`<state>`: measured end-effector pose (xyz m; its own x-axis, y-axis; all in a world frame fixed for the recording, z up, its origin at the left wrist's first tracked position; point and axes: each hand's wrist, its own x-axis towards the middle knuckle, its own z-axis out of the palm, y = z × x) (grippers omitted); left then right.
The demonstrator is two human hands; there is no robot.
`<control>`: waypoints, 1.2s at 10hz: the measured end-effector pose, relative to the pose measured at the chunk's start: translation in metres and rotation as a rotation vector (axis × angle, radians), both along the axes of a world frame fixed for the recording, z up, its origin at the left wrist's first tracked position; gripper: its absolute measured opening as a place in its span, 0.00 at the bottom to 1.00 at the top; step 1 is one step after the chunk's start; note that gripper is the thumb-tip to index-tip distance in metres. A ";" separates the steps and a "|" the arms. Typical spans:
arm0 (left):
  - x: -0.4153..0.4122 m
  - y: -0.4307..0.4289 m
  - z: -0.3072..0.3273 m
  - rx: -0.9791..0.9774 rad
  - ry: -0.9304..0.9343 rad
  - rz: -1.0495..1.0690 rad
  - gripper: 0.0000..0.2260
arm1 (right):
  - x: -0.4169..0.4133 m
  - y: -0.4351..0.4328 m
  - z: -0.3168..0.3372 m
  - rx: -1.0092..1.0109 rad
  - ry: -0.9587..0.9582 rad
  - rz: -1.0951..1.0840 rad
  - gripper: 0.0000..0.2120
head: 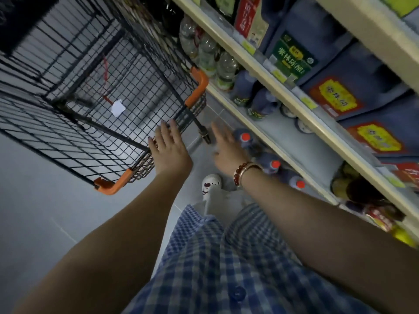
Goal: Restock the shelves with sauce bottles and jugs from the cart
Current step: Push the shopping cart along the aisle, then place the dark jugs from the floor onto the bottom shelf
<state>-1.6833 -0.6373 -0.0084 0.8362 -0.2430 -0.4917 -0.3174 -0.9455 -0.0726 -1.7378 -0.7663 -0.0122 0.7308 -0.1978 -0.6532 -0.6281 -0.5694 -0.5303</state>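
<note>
Left hand [169, 150]: head view, fingers straight and slightly spread, holding nothing, fingertips over the near rim of the cart [90, 137]; actual contact with the wire cannot be told. Cart: black wire basket with orange corner guards, ahead and left of this hand; inside it a white paper tag [118, 108] on a red string. Right hand [226, 150]: blurred, fingers stretched out, holding nothing, apart from the left hand with grey floor [45, 211] between them. Bead bracelets [242, 173] on its wrist. Red-capped bottles [246, 138]: three in a row on the lowest shelf level, just right of the right hand, the foremost beside its fingers; whether touched cannot be told. Dark bottles [263, 105]: two with green bottom labels, on the shelf [283, 141] above and ahead of the right hand. Clear bottles [206, 53]: further along the same shelf, near the cart's far orange corner. Labelled jugs [292, 57]: on the shelf above that, up and right of both hands, green and yellow-red labels. White shoe [210, 184]: on the floor below the right wrist. Blue checked garment [226, 257]: between the two forearms.
</note>
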 end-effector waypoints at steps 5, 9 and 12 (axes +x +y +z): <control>-0.147 -0.161 -0.015 -0.021 0.223 -0.761 0.30 | -0.270 -0.097 -0.027 0.028 0.370 -0.574 0.23; -0.260 -0.271 -0.126 -0.111 0.428 -0.607 0.26 | -0.370 -0.168 -0.136 0.161 0.325 -1.043 0.19; -0.263 -0.335 -0.336 -0.434 0.785 0.250 0.15 | -0.366 -0.211 -0.354 0.202 0.095 -1.097 0.13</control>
